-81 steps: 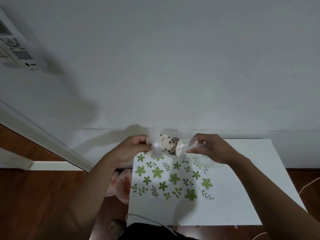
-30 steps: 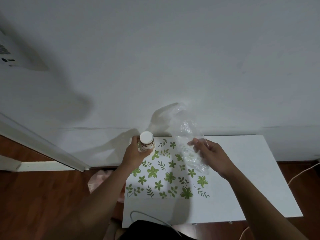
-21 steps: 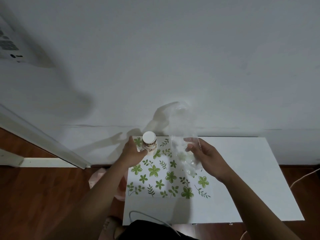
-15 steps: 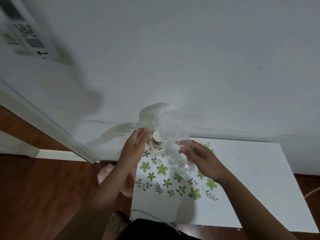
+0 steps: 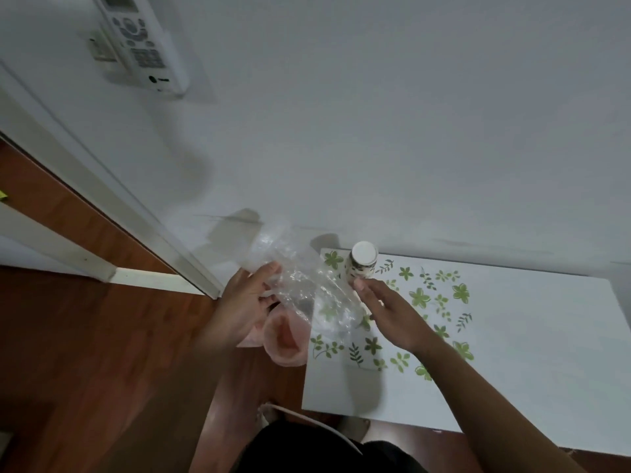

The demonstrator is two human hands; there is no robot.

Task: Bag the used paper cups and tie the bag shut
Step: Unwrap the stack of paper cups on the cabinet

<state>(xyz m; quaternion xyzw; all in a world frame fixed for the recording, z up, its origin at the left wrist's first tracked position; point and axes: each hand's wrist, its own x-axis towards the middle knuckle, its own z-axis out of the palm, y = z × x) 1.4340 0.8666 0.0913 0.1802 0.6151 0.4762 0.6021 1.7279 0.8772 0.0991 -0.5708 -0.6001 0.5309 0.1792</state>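
A stack of patterned paper cups (image 5: 362,265) stands upside down on the far left corner of the white table (image 5: 532,353), with nothing holding it. A crumpled clear plastic bag (image 5: 307,288) is stretched in the air between my hands, over the table's left edge. My left hand (image 5: 246,303) pinches the bag's left side. My right hand (image 5: 387,310) holds its right side, fingertips just in front of the cups' base. The bag looks to have nothing in it.
The table top carries a green leaf and flower print (image 5: 420,298). A pink soft object (image 5: 285,341) sits on the wooden floor (image 5: 85,353) below my left hand. A remote control (image 5: 138,46) hangs on the wall; a white door frame (image 5: 102,186) runs at left.
My left hand set the cup stack upright on the table's corner, let it go and took the bag's left side. The bag moved left, now spread between both hands.
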